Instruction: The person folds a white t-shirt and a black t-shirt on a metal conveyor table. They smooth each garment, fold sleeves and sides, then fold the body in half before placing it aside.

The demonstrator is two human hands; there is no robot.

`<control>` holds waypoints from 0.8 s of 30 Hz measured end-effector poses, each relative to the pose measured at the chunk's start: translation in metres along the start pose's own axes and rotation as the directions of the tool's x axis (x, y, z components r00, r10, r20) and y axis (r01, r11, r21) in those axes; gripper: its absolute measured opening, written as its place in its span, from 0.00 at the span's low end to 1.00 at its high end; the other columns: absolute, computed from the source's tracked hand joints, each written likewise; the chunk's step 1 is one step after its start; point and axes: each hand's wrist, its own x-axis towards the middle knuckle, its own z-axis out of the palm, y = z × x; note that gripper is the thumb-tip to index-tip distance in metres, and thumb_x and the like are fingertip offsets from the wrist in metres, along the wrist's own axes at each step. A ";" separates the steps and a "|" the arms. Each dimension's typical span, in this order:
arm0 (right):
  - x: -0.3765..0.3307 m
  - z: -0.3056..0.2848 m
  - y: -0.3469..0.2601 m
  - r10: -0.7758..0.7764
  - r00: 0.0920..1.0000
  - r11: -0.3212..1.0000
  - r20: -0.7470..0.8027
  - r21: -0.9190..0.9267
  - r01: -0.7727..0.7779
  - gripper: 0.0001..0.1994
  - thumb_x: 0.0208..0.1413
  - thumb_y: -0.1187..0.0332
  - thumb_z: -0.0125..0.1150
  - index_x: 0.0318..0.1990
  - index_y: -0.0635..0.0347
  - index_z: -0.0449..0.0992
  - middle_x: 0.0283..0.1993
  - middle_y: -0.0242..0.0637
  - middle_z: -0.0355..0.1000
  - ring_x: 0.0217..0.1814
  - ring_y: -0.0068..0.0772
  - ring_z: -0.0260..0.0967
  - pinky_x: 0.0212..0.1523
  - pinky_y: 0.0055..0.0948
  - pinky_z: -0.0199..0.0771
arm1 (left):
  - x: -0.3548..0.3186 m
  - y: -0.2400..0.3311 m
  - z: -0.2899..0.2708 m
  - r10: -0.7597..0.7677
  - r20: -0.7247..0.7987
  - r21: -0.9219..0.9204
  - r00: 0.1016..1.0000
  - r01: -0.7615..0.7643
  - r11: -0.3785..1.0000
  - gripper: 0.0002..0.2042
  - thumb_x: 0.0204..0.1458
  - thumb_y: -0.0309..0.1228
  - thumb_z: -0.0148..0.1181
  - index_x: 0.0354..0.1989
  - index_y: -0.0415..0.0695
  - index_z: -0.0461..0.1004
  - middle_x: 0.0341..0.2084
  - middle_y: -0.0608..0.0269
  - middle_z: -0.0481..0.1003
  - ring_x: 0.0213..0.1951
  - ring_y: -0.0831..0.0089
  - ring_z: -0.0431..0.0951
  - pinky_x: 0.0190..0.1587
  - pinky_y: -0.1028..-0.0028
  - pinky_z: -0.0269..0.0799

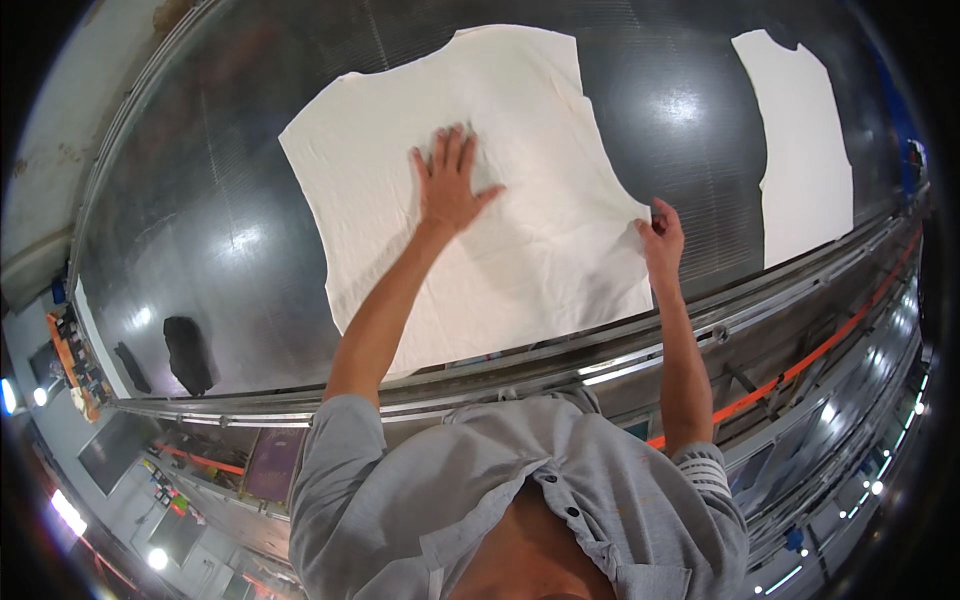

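A large white cut fabric piece (540, 270), shaped like a shirt panel with a neckline and armholes, lies spread on a dark, shiny table (250, 300). My left hand (451, 185) rests flat on its upper middle, fingers spread. At the panel's right edge, my right hand (662, 240) pinches the corner below the armhole between thumb and fingers. Soft wrinkles run across the cloth, and its lower edge reaches the table's metal front rail.
Another white fabric panel (803, 150) lies farther right on the table. Two dark pieces (187, 355) lie at the left end. Metal rails (460, 402) run along the near edge, with an orange strip (790, 375) beyond them at the right.
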 end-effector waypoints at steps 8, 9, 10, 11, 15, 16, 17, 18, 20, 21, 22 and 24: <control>0.014 0.004 0.023 -0.156 0.981 0.982 -0.118 0.090 0.167 0.21 0.51 0.77 0.68 0.55 0.62 0.77 0.39 0.27 0.71 0.39 0.18 0.67 0.41 0.20 0.69 | -0.133 0.118 0.016 0.465 0.200 -0.278 0.862 -0.406 0.871 0.45 0.54 0.67 0.47 0.74 0.49 0.52 0.76 0.61 0.45 0.75 0.58 0.41 0.68 0.33 0.38; 0.014 0.005 0.022 -0.171 0.977 0.975 -0.130 0.121 0.187 0.21 0.51 0.77 0.68 0.55 0.61 0.77 0.39 0.27 0.71 0.40 0.17 0.67 0.42 0.19 0.69 | -0.130 0.128 0.018 0.461 0.183 -0.256 0.868 -0.411 0.875 0.45 0.53 0.66 0.49 0.73 0.49 0.54 0.75 0.61 0.47 0.75 0.58 0.43 0.68 0.33 0.41; 0.013 0.007 0.021 -0.171 0.978 0.969 -0.117 0.161 0.189 0.21 0.51 0.78 0.68 0.55 0.61 0.77 0.39 0.26 0.71 0.39 0.17 0.67 0.42 0.19 0.69 | -0.121 0.137 0.012 0.458 0.167 -0.236 0.873 -0.416 0.878 0.44 0.52 0.66 0.50 0.73 0.49 0.55 0.74 0.61 0.48 0.74 0.58 0.45 0.67 0.33 0.43; 0.010 0.008 0.019 -0.172 0.979 0.961 -0.106 0.201 0.190 0.21 0.51 0.78 0.68 0.55 0.61 0.77 0.39 0.26 0.71 0.39 0.17 0.67 0.42 0.18 0.69 | -0.112 0.145 0.007 0.458 0.150 -0.216 0.876 -0.423 0.880 0.44 0.52 0.65 0.52 0.72 0.49 0.57 0.74 0.60 0.50 0.74 0.58 0.46 0.66 0.34 0.46; -0.002 -0.006 0.028 -0.119 0.984 0.960 -0.130 0.238 0.147 0.19 0.56 0.76 0.64 0.56 0.63 0.77 0.41 0.31 0.75 0.41 0.21 0.72 0.43 0.23 0.73 | -0.045 0.177 0.003 0.542 0.093 -0.196 0.835 -0.518 0.832 0.43 0.53 0.65 0.50 0.72 0.50 0.56 0.74 0.65 0.50 0.74 0.59 0.45 0.67 0.35 0.44; -0.010 -0.012 0.029 -0.083 0.986 0.971 -0.147 0.213 0.113 0.18 0.57 0.75 0.63 0.56 0.64 0.77 0.42 0.33 0.76 0.42 0.22 0.73 0.44 0.24 0.73 | -0.030 0.183 0.005 0.562 0.056 -0.197 0.826 -0.542 0.817 0.43 0.54 0.64 0.50 0.72 0.50 0.56 0.74 0.65 0.50 0.74 0.59 0.45 0.68 0.35 0.43; -0.020 -0.019 0.038 -0.074 0.976 0.988 -0.202 0.120 0.100 0.16 0.57 0.71 0.63 0.52 0.68 0.77 0.43 0.40 0.77 0.45 0.33 0.75 0.45 0.31 0.74 | -0.015 0.189 0.008 0.582 0.018 -0.198 0.813 -0.568 0.799 0.42 0.54 0.64 0.50 0.72 0.50 0.56 0.74 0.65 0.50 0.75 0.59 0.45 0.69 0.36 0.42; -0.036 -0.031 0.048 -0.081 0.977 0.992 -0.196 -0.108 0.061 0.16 0.57 0.70 0.63 0.51 0.68 0.77 0.43 0.42 0.77 0.45 0.37 0.75 0.46 0.33 0.74 | -0.005 0.194 0.011 0.600 -0.020 -0.198 0.800 -0.591 0.782 0.42 0.54 0.64 0.50 0.72 0.51 0.56 0.74 0.65 0.50 0.75 0.59 0.44 0.69 0.36 0.40; -0.068 -0.048 0.054 -0.083 0.981 0.850 -0.174 -0.526 -0.022 0.15 0.56 0.68 0.63 0.48 0.66 0.77 0.44 0.45 0.76 0.46 0.44 0.75 0.48 0.37 0.73 | 0.008 0.196 0.016 0.625 -0.030 -0.223 0.780 -0.615 0.756 0.41 0.54 0.63 0.51 0.72 0.51 0.57 0.74 0.66 0.50 0.75 0.59 0.44 0.70 0.37 0.38; -0.078 -0.051 0.060 -0.087 0.987 0.816 -0.139 -0.578 -0.010 0.14 0.55 0.68 0.64 0.46 0.66 0.77 0.44 0.46 0.76 0.47 0.46 0.75 0.48 0.38 0.73 | 0.010 0.194 0.017 0.639 -0.034 -0.233 0.768 -0.628 0.743 0.41 0.54 0.63 0.51 0.72 0.52 0.57 0.74 0.66 0.50 0.75 0.59 0.44 0.71 0.38 0.37; -0.088 -0.053 0.069 -0.081 0.991 0.781 -0.107 -0.625 -0.004 0.13 0.55 0.67 0.64 0.45 0.65 0.77 0.44 0.47 0.75 0.47 0.48 0.74 0.49 0.39 0.72 | 0.007 0.192 0.016 0.647 -0.029 -0.240 0.762 -0.634 0.735 0.41 0.54 0.63 0.52 0.72 0.52 0.57 0.74 0.66 0.51 0.75 0.59 0.44 0.71 0.37 0.37; -0.097 -0.057 0.078 -0.091 0.995 0.801 -0.045 -0.598 0.046 0.12 0.55 0.66 0.63 0.43 0.63 0.77 0.44 0.48 0.75 0.47 0.50 0.74 0.48 0.40 0.72 | -0.003 0.180 0.017 0.662 -0.018 -0.247 0.749 -0.645 0.723 0.41 0.53 0.63 0.53 0.72 0.53 0.57 0.74 0.66 0.51 0.75 0.59 0.44 0.71 0.37 0.37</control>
